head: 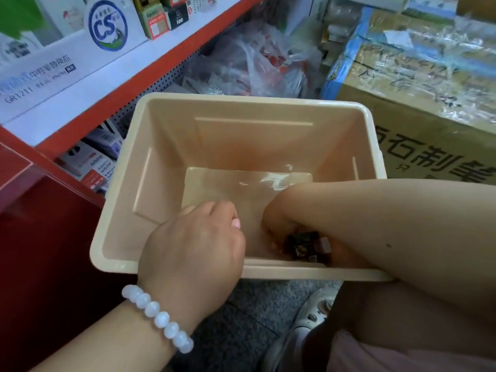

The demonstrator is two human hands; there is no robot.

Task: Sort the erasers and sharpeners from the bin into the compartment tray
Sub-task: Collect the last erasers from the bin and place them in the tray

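While the left hand [196, 245] hovers, the right hand [284, 221] (inside the bin [241, 103]) grips dark erasers [306, 245].

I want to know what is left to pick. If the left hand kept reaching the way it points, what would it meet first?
Probably the bare floor of the bin. The left hand points in and slightly right; the dark items lie further right under the right hand. Depth is unclear.

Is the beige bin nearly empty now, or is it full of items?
Nearly empty: the bin's floor is mostly bare; only a few small dark items lie under the right hand.
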